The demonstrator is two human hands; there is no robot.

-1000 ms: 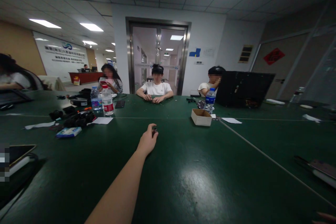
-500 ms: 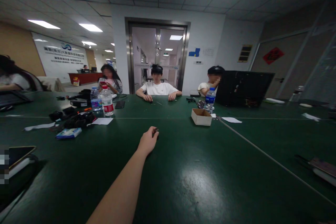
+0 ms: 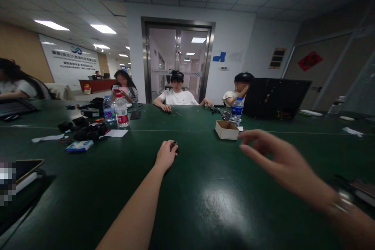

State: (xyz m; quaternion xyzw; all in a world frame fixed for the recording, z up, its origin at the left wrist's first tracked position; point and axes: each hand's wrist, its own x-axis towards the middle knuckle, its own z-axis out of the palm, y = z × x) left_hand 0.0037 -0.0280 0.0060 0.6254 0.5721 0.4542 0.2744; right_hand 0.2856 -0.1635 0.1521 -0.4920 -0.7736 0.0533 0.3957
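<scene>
My left hand (image 3: 165, 156) is stretched far out over the dark green table (image 3: 205, 187), its fingers closed on a small dark object (image 3: 174, 145) at the fingertips. My right hand (image 3: 278, 160) reaches forward from the right, blurred by motion, with the fingers spread and nothing in them. It points toward a small open cardboard box (image 3: 227, 129) that stands on the table just beyond it.
Water bottles (image 3: 120, 110) and dark gear (image 3: 88, 132) lie at the left, a blue packet (image 3: 78, 146) near them. A bottle (image 3: 236, 111) and a black laptop (image 3: 275, 97) stand behind the box. People sit along the far edge. A tablet (image 3: 25, 167) lies at my left.
My right hand has come into view from the lower right and reached out toward the box. My left hand has stayed in place with the small object.
</scene>
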